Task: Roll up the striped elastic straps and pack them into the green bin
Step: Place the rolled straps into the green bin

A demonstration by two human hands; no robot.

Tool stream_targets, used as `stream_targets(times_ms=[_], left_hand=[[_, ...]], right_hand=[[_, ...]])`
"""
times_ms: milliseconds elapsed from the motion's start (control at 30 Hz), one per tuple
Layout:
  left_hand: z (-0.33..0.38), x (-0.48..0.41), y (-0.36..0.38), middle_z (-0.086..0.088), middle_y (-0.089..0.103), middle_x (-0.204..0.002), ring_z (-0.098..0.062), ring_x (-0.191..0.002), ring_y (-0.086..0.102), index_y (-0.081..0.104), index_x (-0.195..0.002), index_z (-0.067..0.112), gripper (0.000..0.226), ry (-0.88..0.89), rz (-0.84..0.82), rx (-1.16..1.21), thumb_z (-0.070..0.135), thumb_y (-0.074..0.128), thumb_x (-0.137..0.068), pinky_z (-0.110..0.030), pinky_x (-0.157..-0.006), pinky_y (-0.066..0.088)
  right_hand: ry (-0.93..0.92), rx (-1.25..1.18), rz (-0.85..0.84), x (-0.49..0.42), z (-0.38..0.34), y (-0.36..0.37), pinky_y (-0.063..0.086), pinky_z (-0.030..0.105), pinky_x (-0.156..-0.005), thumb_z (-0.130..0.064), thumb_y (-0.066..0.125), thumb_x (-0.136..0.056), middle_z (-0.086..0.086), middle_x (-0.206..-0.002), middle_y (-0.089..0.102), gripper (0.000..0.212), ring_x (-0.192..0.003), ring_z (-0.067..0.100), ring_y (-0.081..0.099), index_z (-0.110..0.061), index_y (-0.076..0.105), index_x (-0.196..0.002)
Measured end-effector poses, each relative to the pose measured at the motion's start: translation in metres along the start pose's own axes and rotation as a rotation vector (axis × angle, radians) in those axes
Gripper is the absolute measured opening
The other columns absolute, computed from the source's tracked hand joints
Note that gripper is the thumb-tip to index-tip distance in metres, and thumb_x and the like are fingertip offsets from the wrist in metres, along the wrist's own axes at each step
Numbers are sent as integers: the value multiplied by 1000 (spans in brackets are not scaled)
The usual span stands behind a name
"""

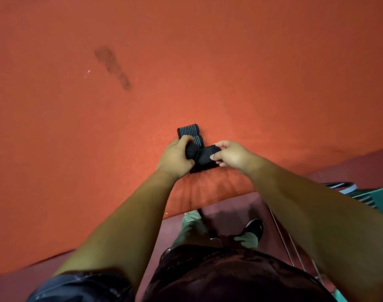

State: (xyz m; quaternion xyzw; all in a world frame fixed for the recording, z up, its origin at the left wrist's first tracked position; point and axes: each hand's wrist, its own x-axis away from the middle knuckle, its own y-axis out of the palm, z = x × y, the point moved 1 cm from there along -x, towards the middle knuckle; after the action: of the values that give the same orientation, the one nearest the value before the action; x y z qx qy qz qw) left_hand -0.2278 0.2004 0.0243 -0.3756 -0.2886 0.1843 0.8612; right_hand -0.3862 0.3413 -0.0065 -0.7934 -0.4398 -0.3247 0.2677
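A black elastic strap with thin white stripes lies near the front edge of the red table. My left hand grips the rolled-up end of it. My right hand pinches the stretched part just to the right of the roll. A second striped strap lies flat on the table just beyond my left hand, touching the first. The green bin stands low at the right edge, mostly cut off by my right arm, with striped straps showing inside it.
A dark stain marks the red table at the far left. Below the table's front edge I see the dark red floor, my legs and a black shoe. A thin metal frame runs beside the bin.
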Motion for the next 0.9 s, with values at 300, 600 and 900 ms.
stream_targets(times_ms=[300, 600, 900], left_hand=[[132, -44, 27, -11, 62, -115, -34, -104, 61, 49, -113, 20, 50, 137, -75, -35, 28, 86, -80, -39, -85, 48], [274, -56, 107, -11, 57, -110, -32, -100, 57, 60, -123, 19, 39, 375, -260, -95, 32, 80, -92, -31, -81, 40], [394, -31, 200, -14, 66, -111, -34, -98, 62, 57, -114, 19, 29, 482, -470, -166, 23, 71, -89, -29, -75, 36]], right_hand=[[17, -176, 226, 60, 36, -140, 64, 24, -69, -9, 80, -93, 12, -115, 73, 44, -81, 15, 73, -14, 60, -132], [30, -366, 532, 153, 115, -255, 63, 37, -79, -11, 74, -97, 12, -106, 73, 35, -77, 19, 71, -20, 61, -129], [109, -562, 798, 238, 216, -322, 59, 35, -59, -3, 73, -96, 14, -101, 70, 52, -59, 20, 65, -29, 57, -137]])
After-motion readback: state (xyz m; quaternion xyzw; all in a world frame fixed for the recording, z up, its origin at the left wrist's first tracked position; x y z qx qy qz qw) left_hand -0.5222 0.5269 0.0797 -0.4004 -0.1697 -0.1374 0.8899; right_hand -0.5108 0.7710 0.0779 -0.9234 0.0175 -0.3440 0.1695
